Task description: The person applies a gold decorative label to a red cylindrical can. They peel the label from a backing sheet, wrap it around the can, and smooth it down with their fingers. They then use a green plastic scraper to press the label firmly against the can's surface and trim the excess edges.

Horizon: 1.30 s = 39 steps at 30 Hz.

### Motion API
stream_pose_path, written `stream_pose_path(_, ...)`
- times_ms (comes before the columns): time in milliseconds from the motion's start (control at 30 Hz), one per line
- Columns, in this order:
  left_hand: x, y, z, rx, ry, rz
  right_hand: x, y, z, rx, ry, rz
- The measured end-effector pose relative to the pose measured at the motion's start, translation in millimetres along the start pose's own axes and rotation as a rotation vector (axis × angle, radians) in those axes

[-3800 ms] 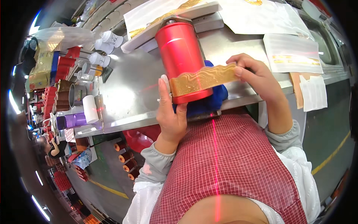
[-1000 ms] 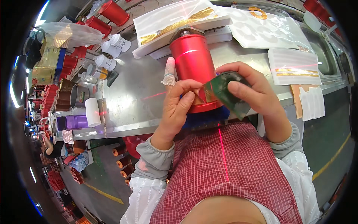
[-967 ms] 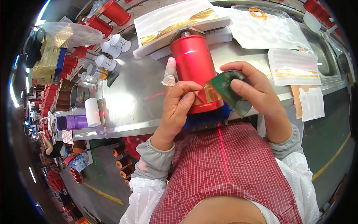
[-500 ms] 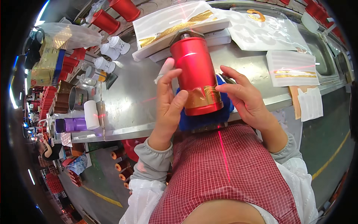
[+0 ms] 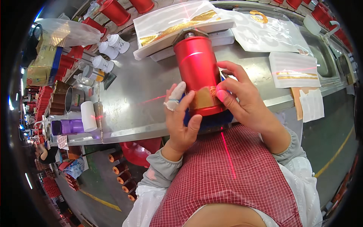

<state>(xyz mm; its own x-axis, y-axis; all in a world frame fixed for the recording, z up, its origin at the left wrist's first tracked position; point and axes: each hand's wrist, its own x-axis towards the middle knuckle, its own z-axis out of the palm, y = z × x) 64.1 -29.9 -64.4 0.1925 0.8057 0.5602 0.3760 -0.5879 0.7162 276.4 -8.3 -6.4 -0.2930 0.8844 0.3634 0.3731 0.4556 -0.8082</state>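
Observation:
A glossy red metal cylinder (image 5: 194, 64) lies in front of me, its far end on a metal fixture (image 5: 190, 33) and its near end above dark blue cloth. Around its near part runs a shiny gold decal band (image 5: 204, 99). My left hand (image 5: 180, 126) is beside the cylinder's left side, fingers apart, a fingertip close to the band; one finger wears a white wrap. Thumb and forefinger of my right hand (image 5: 245, 96) come together at the band's right edge. A small dark and silvery object shows partly behind those fingers; its kind is hidden.
Behind the cylinder, a white board holds a gold-patterned sheet (image 5: 181, 27). Clear decal sheets (image 5: 264, 34) and a sheet with gold strips (image 5: 295, 72) lie right, near a sink (image 5: 327, 60). White bottles (image 5: 103, 63), a paper roll (image 5: 89, 116) and a purple object (image 5: 72, 127) stand left.
My left hand has lowered toward the gold band and turned, bringing its wrapped finger into view. My right thumb and forefinger have closed together at the band's right edge.

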Motion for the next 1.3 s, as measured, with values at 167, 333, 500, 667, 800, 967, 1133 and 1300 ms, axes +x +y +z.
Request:
stream_pose_path(167,-3.0,-1.9,3.8,0.108,-0.043,0.121,0.5,-5.0,4.9,0.001,0.007,0.028)
stream_pose_path(333,-7.0,-1.5,7.9,-0.015,-0.003,0.023,0.5,-6.5,9.4,-0.085,0.037,-0.002)
stream_pose_path(500,-6.9,-4.4,12.1,0.017,0.016,0.033,2.7,-18.0,15.2,-0.158,0.026,-0.041)
stream_pose_path(667,-5.5,-4.0,13.2,0.008,0.017,0.053,0.5,-19.5,14.9,-0.177,0.062,-0.023)
stream_pose_path(800,-5.8,-6.8,14.2,0.036,0.021,0.097,-1.6,-15.5,16.0,-0.197,0.064,-0.018)
stream_pose_path(967,-6.4,-5.5,15.8,0.021,0.051,0.075,-0.1,-23.0,17.2,-0.172,0.062,0.029)
stream_pose_path(1133,-5.7,-7.5,16.8,0.036,0.053,0.069,-3.9,-15.9,11.6,-0.259,0.078,0.104)
stream_pose_path(1300,-6.0,-8.1,17.9,0.035,0.062,0.076,1.1,-23.8,16.9,-0.282,0.034,-0.008)
